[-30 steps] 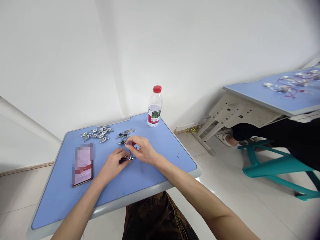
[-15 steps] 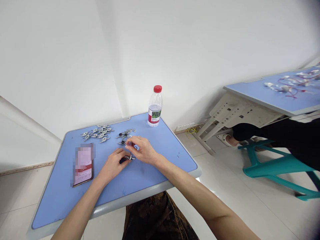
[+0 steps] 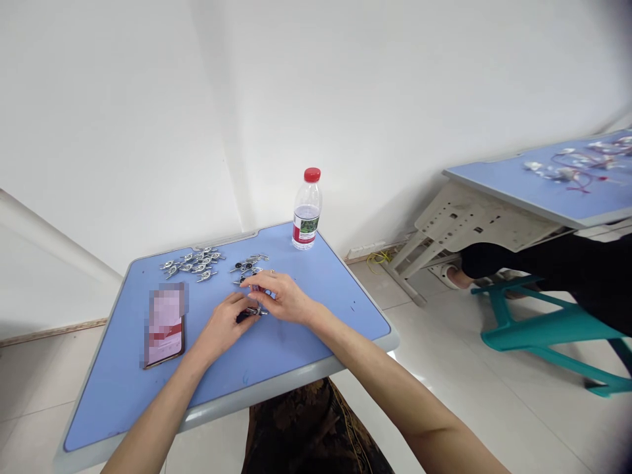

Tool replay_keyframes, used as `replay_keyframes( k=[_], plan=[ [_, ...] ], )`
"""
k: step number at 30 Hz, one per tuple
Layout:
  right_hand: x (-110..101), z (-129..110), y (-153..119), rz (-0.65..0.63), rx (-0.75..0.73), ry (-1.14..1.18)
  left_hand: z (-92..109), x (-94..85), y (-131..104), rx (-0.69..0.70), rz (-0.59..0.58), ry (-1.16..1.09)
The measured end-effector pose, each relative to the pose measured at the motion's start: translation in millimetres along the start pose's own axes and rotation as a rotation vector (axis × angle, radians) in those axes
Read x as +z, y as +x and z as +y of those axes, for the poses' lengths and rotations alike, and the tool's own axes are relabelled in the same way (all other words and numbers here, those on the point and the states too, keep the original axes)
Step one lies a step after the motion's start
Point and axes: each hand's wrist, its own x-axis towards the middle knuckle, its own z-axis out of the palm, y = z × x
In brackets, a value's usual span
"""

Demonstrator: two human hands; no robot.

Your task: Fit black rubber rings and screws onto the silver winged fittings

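On the blue tabletop, my left hand (image 3: 230,322) is closed around a small silver metal part (image 3: 255,311), steadying it near the table surface. Over that part, the fingers of my right hand (image 3: 281,297) pinch a small screwdriver (image 3: 255,289) with a reddish handle. Its thin shaft points down at the metal part; whether the tip touches is hidden by the fingers. Just beyond my right hand lies a small group of metal parts with black round pieces (image 3: 248,265). A bigger pile of similar silver parts (image 3: 195,262) is spread farther left.
A phone (image 3: 165,329) lies to the left on the desk (image 3: 306,355). At the back right edge stands a water bottle (image 3: 306,217) with a red cap. Another desk (image 3: 523,187) with wired pieces, a green stool (image 3: 523,329) and a seated person's leg are to the right.
My right hand's fingers have shifted slightly around the screwdriver handle, with the index finger now stretched farther left. My left hand stays in place.
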Motion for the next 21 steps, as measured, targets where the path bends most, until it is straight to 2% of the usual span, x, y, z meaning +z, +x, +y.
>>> replay_keyframes(
  k=[14, 21],
  plan=[
    [-4.5, -1.3, 0.3, -0.042, -0.04, -0.052, 3.6, 0.2, 1.3, -0.005, 0.01, 0.002],
    [-0.2, 3.5, 2.5, 0.039, -0.016, 0.056, 0.6, 2.6, 1.5, 0.012, 0.022, 0.024]
  ],
)
